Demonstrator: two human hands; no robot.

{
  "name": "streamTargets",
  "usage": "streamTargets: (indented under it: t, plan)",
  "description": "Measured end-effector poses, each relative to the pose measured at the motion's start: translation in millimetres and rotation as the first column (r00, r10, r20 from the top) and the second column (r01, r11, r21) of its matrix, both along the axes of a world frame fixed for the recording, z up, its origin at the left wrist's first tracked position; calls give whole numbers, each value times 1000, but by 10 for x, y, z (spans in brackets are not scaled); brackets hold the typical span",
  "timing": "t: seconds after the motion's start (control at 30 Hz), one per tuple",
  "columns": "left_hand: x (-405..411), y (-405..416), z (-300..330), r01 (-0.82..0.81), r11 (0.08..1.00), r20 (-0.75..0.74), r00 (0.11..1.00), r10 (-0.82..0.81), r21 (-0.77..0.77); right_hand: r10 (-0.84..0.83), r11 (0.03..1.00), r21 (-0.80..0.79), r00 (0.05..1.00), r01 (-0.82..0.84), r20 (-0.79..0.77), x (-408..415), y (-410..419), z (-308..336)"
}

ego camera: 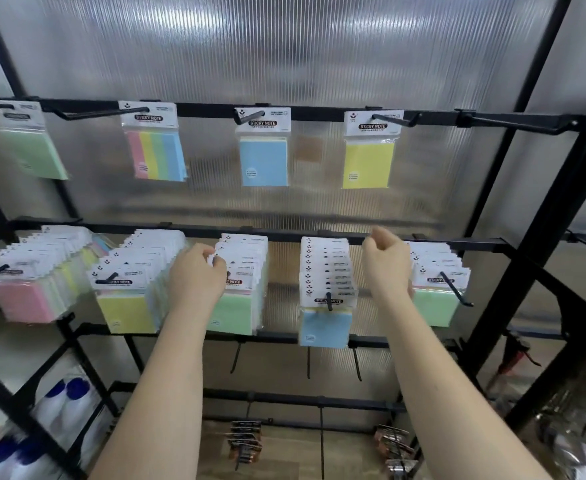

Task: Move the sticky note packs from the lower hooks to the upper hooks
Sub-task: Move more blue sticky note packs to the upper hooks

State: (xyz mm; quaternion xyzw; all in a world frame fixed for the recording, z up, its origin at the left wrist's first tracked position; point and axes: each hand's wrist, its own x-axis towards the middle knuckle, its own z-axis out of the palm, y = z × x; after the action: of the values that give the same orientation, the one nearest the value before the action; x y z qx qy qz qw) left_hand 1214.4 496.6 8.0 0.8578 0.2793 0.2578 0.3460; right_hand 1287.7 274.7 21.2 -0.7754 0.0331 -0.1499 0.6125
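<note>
While the left hand (198, 271) is pinching a lower-hook pack (238, 268), the right hand (387, 263) is hanging loosely curled, holding nothing.

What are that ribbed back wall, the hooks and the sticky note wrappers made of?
Back panel: likely translucent ribbed plastic; light glows through its fine vertical flutes.
Upper hooks: probably black-coated metal; thin, rigid, matte.
Sticky note packs: seemingly clear glossy plastic film over paper, with white printed headers.

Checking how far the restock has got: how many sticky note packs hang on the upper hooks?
4 visible: green far left, striped, blue, yellow. Others may hang hidden behind these.
</note>
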Motion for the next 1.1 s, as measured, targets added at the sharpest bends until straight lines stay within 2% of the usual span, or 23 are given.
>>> streamTargets:
  t: [0.23, 0.37, 0.63, 0.77, 0.97, 1.1]
  plan:
    - [-151, -22, -105, 33, 999, -30, 999, -33, 4, -6, 999, 47, 993, 12, -114, -289, 32, -502]
    - [-161, 16, -212, 32, 998, -30, 999, -33, -52, 1, 997, 81, 990, 11, -142, -443, 104, -702]
    - [-218, 31, -373, 41, 995, -47, 998, -45, -91, 15, 998, -64, 990, -24, -138, -618, 230, -895]
    - [-257, -4, -397, 36, 992, -34, 999, -41, -122, -30, 995, -98, 990, 16, -141, -699, 242, -880]
    - [-277, -25, -453, 2, 977, 76, 997, 15, -215, -133, 991, 4, 975, 136, -180, -727, 257, -860]
    - [-245, 24, -525, 2, 955, 115, 993, 33, -296, -58, 996, 56, 985, 68, -162, -717, 250, -863]
